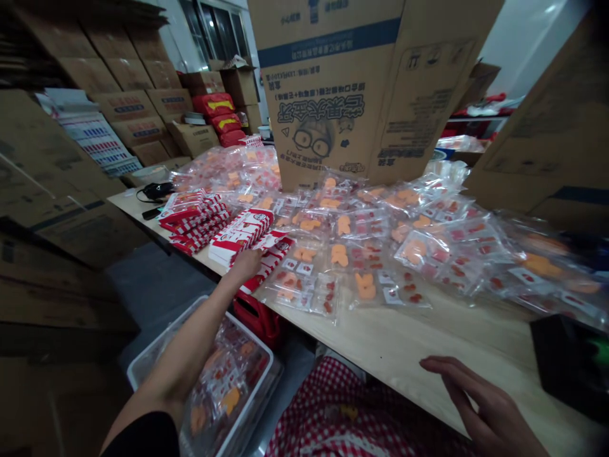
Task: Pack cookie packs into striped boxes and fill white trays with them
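My left hand [246, 266] reaches across to the table's left part, its fingers closed at a red-and-white printed packet [272, 259]. Just behind it lies a row of overlapping packets [243, 230] in the same print, and a second stack [193, 216] is farther left. Clear plastic bags [304, 289] with orange shaped pieces, small printed cards and red items lie right beside the left hand. Over the bare front of the table, my right hand [480, 397] has its fingers stretched out and holds nothing.
Many more filled clear bags [457, 247] spread along the wooden table [428, 339]. A tall carton [342, 95] stands behind them. Below the left arm is a white-rimmed bin [266, 355] of filled bags. A black box [564, 362] sits at the right; cartons [128, 108] are stacked at the back left.
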The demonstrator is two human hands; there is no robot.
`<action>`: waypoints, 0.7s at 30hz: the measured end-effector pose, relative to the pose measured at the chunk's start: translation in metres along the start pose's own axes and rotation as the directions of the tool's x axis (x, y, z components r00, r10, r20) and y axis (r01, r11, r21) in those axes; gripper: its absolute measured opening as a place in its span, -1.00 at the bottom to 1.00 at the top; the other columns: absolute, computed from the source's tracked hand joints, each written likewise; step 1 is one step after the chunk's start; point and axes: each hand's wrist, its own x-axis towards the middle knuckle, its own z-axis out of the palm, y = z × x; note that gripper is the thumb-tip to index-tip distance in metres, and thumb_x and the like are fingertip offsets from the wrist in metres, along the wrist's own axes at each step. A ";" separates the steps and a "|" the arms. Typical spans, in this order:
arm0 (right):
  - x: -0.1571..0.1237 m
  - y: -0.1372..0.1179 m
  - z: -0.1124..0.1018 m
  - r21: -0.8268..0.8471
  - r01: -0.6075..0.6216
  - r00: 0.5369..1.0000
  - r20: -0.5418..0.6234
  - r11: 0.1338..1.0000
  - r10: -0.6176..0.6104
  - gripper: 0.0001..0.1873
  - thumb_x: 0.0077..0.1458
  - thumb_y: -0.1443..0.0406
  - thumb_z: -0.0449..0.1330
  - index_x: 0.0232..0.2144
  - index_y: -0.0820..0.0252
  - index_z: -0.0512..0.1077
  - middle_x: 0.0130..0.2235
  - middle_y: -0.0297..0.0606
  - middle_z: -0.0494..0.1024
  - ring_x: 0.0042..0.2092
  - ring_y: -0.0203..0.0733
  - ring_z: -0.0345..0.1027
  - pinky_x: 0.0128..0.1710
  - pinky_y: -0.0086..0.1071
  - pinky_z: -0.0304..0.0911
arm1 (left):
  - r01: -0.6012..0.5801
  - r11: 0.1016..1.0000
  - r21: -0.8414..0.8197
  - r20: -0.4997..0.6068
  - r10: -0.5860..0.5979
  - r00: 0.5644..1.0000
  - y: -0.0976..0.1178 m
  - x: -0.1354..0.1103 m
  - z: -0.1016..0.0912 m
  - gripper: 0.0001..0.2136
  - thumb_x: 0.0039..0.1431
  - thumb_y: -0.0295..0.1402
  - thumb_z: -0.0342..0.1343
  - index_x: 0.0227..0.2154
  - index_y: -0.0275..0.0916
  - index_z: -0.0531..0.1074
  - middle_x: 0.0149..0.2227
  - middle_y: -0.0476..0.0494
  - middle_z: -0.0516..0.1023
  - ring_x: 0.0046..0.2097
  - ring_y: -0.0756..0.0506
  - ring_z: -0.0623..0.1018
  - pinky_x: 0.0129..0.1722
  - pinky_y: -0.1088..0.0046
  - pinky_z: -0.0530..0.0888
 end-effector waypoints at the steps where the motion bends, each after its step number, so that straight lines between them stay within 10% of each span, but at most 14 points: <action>1: 0.001 -0.003 -0.001 -0.003 0.014 1.000 -0.008 1.000 -0.014 -0.70 0.30 0.35 0.06 -0.07 0.05 0.56 -0.07 -0.24 0.66 -0.06 -0.20 0.61 -0.09 -0.54 0.48 | 0.040 0.999 0.021 -0.046 -0.039 0.998 0.008 -0.006 -0.011 -0.71 0.36 -0.36 0.00 0.00 -0.43 0.46 -0.16 -0.47 0.61 -0.09 -0.30 0.63 -0.14 0.24 0.49; 4: 0.015 -0.022 -0.009 -0.034 0.035 0.997 -0.066 0.999 -0.037 -0.67 0.29 0.41 0.05 -0.03 0.02 0.51 -0.06 -0.27 0.64 -0.06 -0.24 0.60 -0.08 -0.53 0.47 | 0.051 0.996 -0.080 -0.309 -0.073 0.948 0.039 -0.030 -0.044 -0.67 0.37 -0.34 -0.11 0.02 -0.37 0.46 -0.24 -0.39 0.64 -0.17 -0.28 0.64 -0.22 0.33 0.45; 7: 0.050 -0.057 -0.024 -0.068 0.011 0.981 -0.191 0.998 -0.024 -0.58 0.28 0.44 0.01 0.11 0.02 0.40 0.04 -0.20 0.58 0.06 -0.16 0.53 0.05 -0.35 0.44 | -0.260 0.891 -0.371 -0.521 0.032 0.853 0.084 -0.054 -0.063 -0.68 0.38 -0.28 -0.13 -0.12 -0.24 0.53 -0.32 -0.19 0.65 -0.27 -0.17 0.63 -0.27 0.43 0.44; 13: 0.127 -0.080 -0.061 -0.131 -0.101 0.904 -0.426 0.986 0.036 -0.44 0.11 0.37 0.13 0.19 0.23 0.28 0.10 0.06 0.49 0.13 0.17 0.40 0.12 0.11 0.32 | -0.674 0.410 -0.615 -0.487 0.474 0.733 0.169 -0.076 -0.055 -0.71 0.35 -0.18 -0.02 -0.25 -0.15 0.59 -0.27 -0.14 0.69 -0.21 -0.16 0.64 -0.24 0.44 0.54; 18: 0.130 -0.058 -0.080 0.074 -0.218 0.976 0.041 0.973 0.215 -0.84 0.13 0.29 0.10 -0.35 0.20 0.48 -0.36 -0.22 0.58 -0.35 -0.12 0.43 -0.31 -0.26 0.33 | -0.745 0.375 -0.551 -0.517 0.548 0.658 0.205 -0.072 -0.030 -0.64 0.42 -0.20 -0.10 0.08 -0.17 0.50 -0.04 -0.22 0.66 -0.04 -0.18 0.64 -0.03 0.32 0.55; 21: 0.127 -0.056 -0.078 0.221 -0.184 0.980 0.119 0.958 0.161 -0.78 0.18 0.28 0.07 -0.42 0.20 0.49 -0.41 -0.33 0.56 -0.38 -0.22 0.37 -0.34 -0.37 0.25 | -0.813 0.418 -0.405 -0.581 0.569 0.582 0.227 -0.081 -0.013 -0.44 0.37 -0.08 0.02 0.32 -0.23 0.23 0.18 -0.40 0.51 0.18 -0.32 0.52 0.15 0.07 0.46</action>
